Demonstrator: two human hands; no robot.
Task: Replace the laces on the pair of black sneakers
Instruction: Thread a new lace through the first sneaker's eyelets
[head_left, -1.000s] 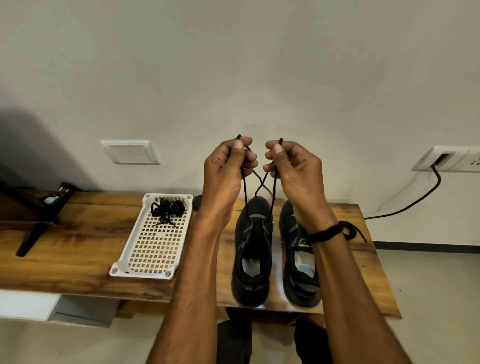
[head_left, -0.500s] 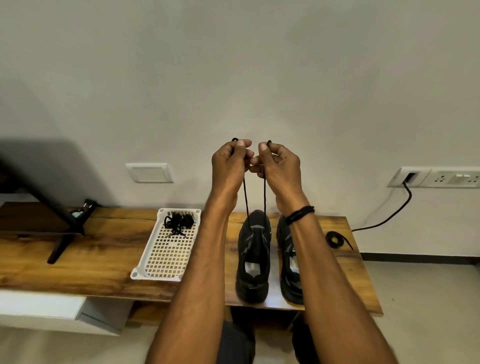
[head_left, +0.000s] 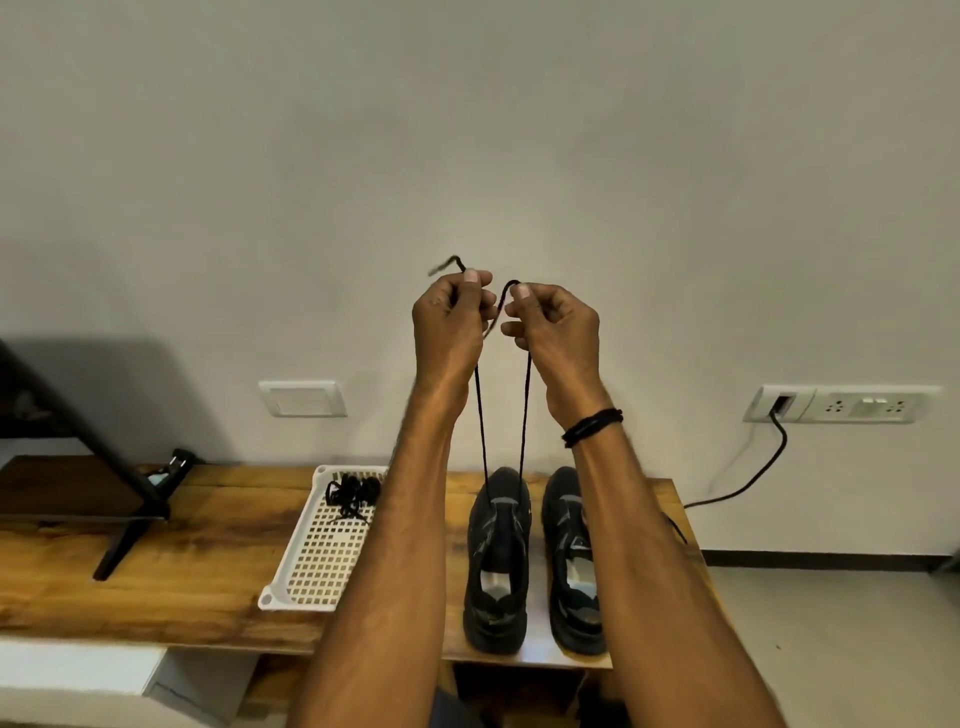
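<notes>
Two black sneakers stand side by side on the wooden bench (head_left: 156, 582), toes toward the wall: the left sneaker (head_left: 497, 561) and the right sneaker (head_left: 574, 561). A black lace (head_left: 525, 415) runs up in two taut strands from the left sneaker's toe end. My left hand (head_left: 451, 325) pinches one lace end high above the shoes. My right hand (head_left: 556, 332) pinches the other end, close beside the left hand. A bundle of black laces (head_left: 350, 496) lies in the far end of a white perforated tray (head_left: 322, 566).
A black stand leg (head_left: 124, 514) reaches over the bench's left part. Another black lace (head_left: 675, 527) peeks out behind my right forearm near the bench's right edge. A black cable (head_left: 753, 478) hangs from the wall socket (head_left: 841, 404). A wall switch (head_left: 302, 399) sits behind the tray.
Both hands have risen higher above the sneakers, drawing the two lace strands longer and straighter. The view has tilted up and back.
</notes>
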